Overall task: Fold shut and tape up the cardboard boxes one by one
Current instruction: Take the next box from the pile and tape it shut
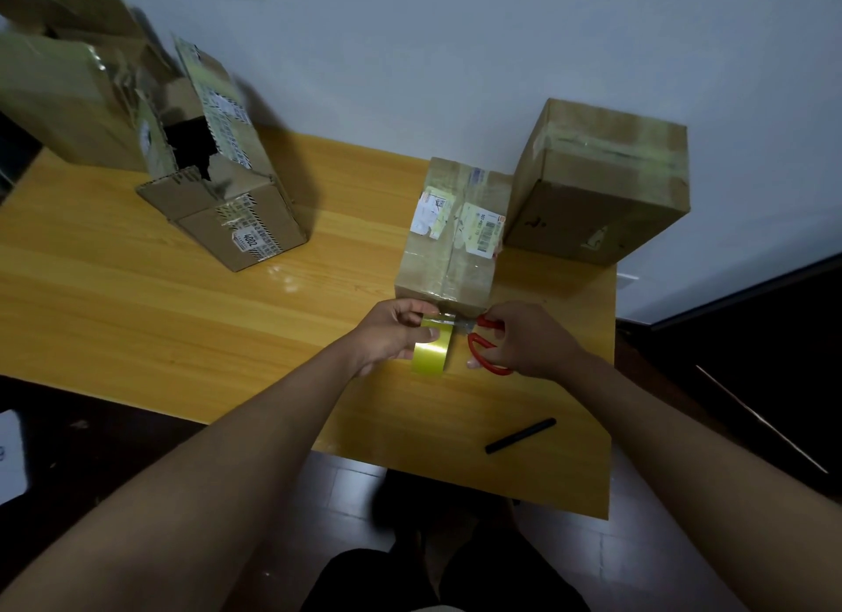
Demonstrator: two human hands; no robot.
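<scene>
Pale wall behind, dark floor below, and a yellow wooden table (136, 301) carrying everything. Landmark: the small taped box (449, 242) standing right of the table's middle, shipping labels on its top face, flaps shut.

Far left of the small taped box, at the table's back corner, a big worn carton (59, 101) with its flaps up. Just right of that carton, still well left of the small taped box, an open box (218, 174) with torn flaps and a dark hole showing (striped labels, "4002" printed on one).

In front of the small taped box, touching its near face, the left hand (396, 336) grips a roll of yellow-green tape (433, 349), fingers and thumb curled round the roll. A short strip of clear tape runs from the roll up to the box's near edge.

Just right of the roll, also in front of the small taped box, the right hand (528, 338) holds red-handled scissors (485, 345), fingers through the loops. The blades meet the tape strip; blade gap too small to tell.

Nearer the table's front edge, well in front of the small taped box, a black marker (521, 435) lies flat.

Right of the small taped box and touching it, a larger closed box (597, 188), tape across its top seam.
</scene>
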